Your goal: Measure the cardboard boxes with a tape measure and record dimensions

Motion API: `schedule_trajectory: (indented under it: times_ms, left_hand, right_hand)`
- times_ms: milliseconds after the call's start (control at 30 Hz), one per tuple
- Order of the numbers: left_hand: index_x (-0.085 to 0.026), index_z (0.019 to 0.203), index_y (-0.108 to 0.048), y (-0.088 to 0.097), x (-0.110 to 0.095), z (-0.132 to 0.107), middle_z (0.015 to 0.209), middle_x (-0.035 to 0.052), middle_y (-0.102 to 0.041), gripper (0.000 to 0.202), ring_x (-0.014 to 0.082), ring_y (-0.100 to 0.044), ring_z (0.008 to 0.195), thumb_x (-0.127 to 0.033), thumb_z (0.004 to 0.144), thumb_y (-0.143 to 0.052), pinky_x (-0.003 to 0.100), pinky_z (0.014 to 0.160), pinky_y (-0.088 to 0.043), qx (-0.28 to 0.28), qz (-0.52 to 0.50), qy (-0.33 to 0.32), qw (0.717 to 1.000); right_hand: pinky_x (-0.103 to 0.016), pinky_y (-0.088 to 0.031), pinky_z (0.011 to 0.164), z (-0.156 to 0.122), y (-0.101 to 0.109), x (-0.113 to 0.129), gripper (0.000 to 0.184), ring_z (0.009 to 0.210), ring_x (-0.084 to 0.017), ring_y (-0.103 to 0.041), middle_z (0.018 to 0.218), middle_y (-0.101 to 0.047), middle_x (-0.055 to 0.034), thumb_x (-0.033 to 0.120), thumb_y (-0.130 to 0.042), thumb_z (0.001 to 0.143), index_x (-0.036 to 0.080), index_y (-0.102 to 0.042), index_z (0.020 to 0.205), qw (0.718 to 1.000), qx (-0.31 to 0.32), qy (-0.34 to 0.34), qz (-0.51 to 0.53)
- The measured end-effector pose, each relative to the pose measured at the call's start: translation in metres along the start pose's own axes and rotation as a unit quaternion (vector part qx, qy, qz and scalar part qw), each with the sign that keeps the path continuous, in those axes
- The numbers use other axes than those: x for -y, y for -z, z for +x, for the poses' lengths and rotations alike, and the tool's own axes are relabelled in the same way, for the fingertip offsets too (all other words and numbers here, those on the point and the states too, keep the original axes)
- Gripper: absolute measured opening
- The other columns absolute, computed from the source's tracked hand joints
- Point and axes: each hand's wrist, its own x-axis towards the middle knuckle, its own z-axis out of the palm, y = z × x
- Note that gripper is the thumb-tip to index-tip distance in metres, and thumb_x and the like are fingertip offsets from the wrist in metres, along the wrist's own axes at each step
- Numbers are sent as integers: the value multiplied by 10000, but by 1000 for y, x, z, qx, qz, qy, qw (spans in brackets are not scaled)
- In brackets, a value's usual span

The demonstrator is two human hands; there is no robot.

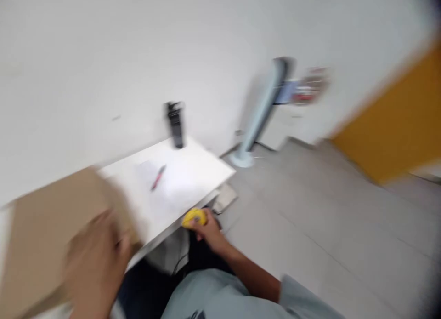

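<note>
Yellow object at the near edge of the desk, clasped in the right hand; left hand, blurred, against the cardboard box, grip indeterminate; step judged: holding the object, any next move requiring it to clear the desk edge.

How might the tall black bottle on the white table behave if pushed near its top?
The black bottle stands upright, tall and narrow, so it would probably tip rather than slide. Once down, its seemingly round body may roll across the smooth table.
</note>
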Motion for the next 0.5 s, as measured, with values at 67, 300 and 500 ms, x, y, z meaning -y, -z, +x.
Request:
schedule_trajectory:
  times_ms: [67,300,500]
  left_hand:
    - [-216,1288,-623,19,-13,-37,1301,124,-692,375,322,-592,1288,-342,960,-492,584,1161,-384,35,57,47,997]
    - [-270,1388,-585,64,40,-117,1528,73,-547,409,304,-427,1477,-385,1006,-495,617,1256,-230,46,97,246,963]
    - [-342,1491,-488,76,65,-175,1546,69,-519,529,281,-556,1356,-524,995,-519,440,1067,-522,-93,2,436,895]
  right_hand:
    - [-200,-377,429,-16,2,-6,534,505,-73,-424,736,-550,79,591,-824,695,270,-508,981,998,53,-37,-9]
    - [-157,-401,386,13,-10,-26,593,673,-110,-546,929,-596,3,425,-956,540,211,-573,938,999,46,7,9]
    - [-158,-432,411,10,0,-28,596,649,-88,-525,948,-604,6,401,-955,582,219,-574,1002,999,35,-5,15]
